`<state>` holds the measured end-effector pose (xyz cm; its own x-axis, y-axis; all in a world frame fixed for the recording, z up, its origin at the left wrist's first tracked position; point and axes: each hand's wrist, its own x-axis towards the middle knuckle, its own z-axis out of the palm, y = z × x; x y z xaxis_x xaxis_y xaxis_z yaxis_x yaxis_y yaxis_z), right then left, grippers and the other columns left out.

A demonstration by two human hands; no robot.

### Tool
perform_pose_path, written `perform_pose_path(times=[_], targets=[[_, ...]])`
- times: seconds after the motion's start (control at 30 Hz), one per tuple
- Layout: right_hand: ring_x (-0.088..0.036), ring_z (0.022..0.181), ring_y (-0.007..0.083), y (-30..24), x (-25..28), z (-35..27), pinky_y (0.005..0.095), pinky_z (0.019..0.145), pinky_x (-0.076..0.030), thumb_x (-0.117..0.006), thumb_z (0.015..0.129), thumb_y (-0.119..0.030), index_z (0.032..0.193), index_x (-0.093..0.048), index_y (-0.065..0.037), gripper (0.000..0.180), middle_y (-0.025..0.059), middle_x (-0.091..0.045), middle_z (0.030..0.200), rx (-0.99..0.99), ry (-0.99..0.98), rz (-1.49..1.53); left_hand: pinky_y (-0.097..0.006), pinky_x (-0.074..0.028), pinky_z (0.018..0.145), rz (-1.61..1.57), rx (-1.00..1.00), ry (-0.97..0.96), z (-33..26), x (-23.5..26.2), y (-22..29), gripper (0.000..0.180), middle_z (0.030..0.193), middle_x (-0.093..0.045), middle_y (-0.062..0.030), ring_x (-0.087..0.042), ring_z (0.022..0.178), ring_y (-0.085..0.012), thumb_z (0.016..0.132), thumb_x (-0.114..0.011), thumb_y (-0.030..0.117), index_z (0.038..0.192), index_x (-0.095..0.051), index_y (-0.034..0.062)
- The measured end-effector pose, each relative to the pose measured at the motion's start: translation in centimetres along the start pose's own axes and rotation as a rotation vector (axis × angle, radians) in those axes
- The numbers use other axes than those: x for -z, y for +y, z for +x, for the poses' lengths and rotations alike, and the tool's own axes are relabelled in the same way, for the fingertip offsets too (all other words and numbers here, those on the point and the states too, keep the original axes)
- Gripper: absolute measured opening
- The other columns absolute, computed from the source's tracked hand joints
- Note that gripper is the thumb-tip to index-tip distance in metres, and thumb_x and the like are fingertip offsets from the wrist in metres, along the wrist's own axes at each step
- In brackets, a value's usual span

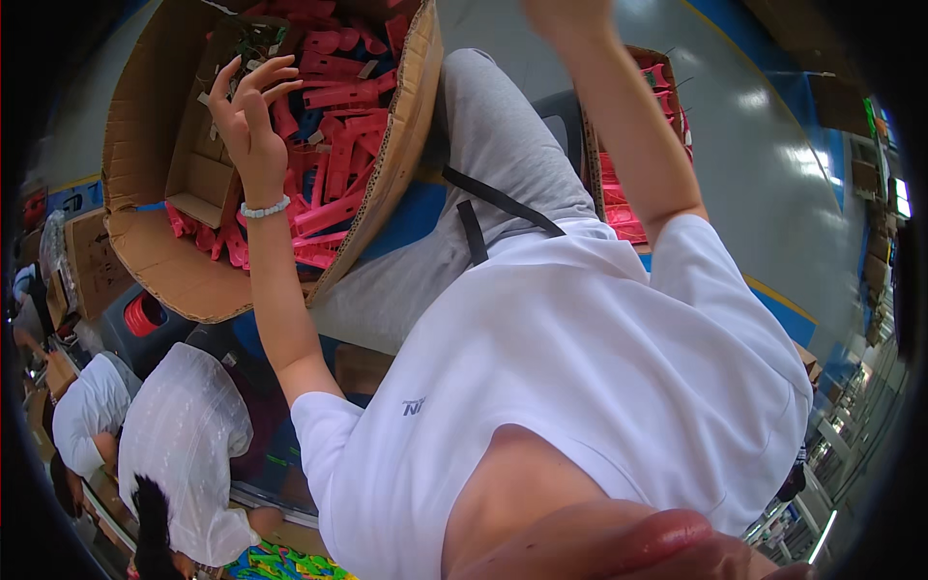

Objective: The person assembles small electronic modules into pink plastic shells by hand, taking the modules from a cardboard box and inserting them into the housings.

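Note:
My left hand point(253, 126) is raised above a large open cardboard carton point(159, 253), with its fingers apart and nothing visible in them. A pale beaded bracelet circles that wrist. Inside the carton lie many glossy pinkish-red plastic parts point(338, 159), heaped loosely. A smaller cardboard box point(198, 184) rests among them, holding wired green pieces point(259, 41) near the hand's fingertips. At the top edge, my right hand point(570, 14) is cut off by the picture. Its fingers are out of sight, so whatever it may hold cannot be seen.
A second carton point(591, 155) with similar red parts stands beside my leg, below my right forearm. On the left, people in white tops point(179, 445) sit near a dark table and colourful plastic pieces point(290, 561). Grey floor point(749, 126) with blue and yellow markings stretches away right.

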<state>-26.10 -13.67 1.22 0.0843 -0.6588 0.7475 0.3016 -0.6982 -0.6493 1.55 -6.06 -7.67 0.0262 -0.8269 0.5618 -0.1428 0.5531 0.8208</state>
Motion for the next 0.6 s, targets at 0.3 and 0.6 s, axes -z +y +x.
perform_pose_path(times=[0.3, 0.6], targets=[[-0.063, 0.085, 0.0295, 0.2, 29.8, -9.9, 0.0368, 0.075, -0.051, -0.06, 0.085, -0.006, 0.106, -0.064, -0.009, 0.021, 0.0088, -0.064, 0.096, -0.062, -0.511, -1.462, -0.032, -0.056, 0.079, 0.05, 0.32, 0.025, -1.3, 2.1, -3.5, 0.036, 0.103, -0.066, -0.0168, -0.066, 0.088, -0.0197, 0.104, -0.043, 0.026, 0.126, -0.048, -0.0017], [-0.06, 0.091, 0.0293, 7.2, 33.6, -16.5, 0.0412, 0.078, -0.05, -0.054, 0.081, -0.003, 0.102, -0.062, -0.008, 0.023, 0.0089, -0.064, 0.092, -0.307, -0.901, -1.466, -0.027, -0.055, 0.068, 0.204, 0.586, 0.131, -3.8, 4.4, -8.6, 0.022, 0.091, -0.07, -0.0093, -0.066, 0.077, -0.0137, 0.096, -0.056, 0.018, 0.11, -0.062, 0.0018]])
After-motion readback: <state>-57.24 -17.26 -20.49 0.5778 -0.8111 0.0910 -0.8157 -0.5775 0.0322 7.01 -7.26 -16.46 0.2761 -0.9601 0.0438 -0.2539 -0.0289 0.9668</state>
